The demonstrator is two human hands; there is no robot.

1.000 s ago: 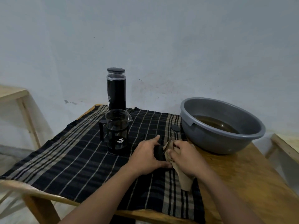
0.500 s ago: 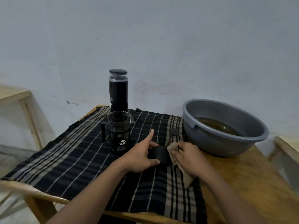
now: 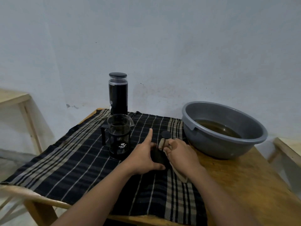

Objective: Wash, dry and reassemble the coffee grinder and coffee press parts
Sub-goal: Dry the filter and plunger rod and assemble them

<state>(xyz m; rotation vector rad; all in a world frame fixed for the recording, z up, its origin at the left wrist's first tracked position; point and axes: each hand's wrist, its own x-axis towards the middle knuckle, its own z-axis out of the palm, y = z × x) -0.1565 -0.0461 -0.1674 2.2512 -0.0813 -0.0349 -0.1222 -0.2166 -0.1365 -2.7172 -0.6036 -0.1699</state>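
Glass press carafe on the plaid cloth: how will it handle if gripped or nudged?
Likely fragile and slick: the carafe wall is clear glass, so its side handle looks the safer grip. Probably light, since it looks empty. It stands tall on the cloth, so a high push may tip it.

place: plain home room | cues: bare painted wall (image 3: 162,46), wooden table (image 3: 244,185), plaid cloth (image 3: 73,168), plastic wash basin (image 3: 228,147)
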